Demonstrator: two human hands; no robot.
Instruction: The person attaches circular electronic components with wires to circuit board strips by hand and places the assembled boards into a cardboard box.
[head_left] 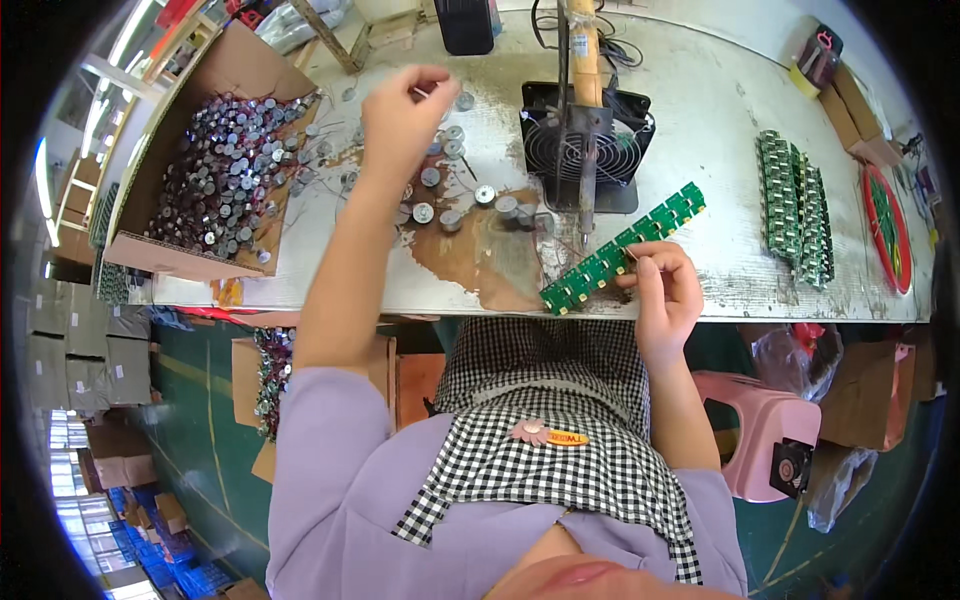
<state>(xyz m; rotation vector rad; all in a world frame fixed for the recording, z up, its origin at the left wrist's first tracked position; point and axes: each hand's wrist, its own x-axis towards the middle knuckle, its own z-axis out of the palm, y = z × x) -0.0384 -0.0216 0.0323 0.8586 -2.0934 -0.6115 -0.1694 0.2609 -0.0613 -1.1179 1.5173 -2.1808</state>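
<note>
My right hand [668,296] pinches the lower edge of a long green circuit board strip [597,272], which slants up to the right near the table's front edge. Just above the strip, a soldering iron [587,185] points straight down. My left hand [398,118] is raised over the far left of the table, thumb and fingers curled together; whatever lies between the fingertips is too small to make out. Small round metal parts with thin wires, resembling little motors or buzzers [423,213], are scattered beneath and beside that hand.
A cardboard box [180,262] heaped with similar round parts stands at left. Behind the iron is a black fan [540,130]. More green boards [795,205] are stacked at right, beside a red-rimmed round tray [872,200]. A pink stool [745,430] sits below the table.
</note>
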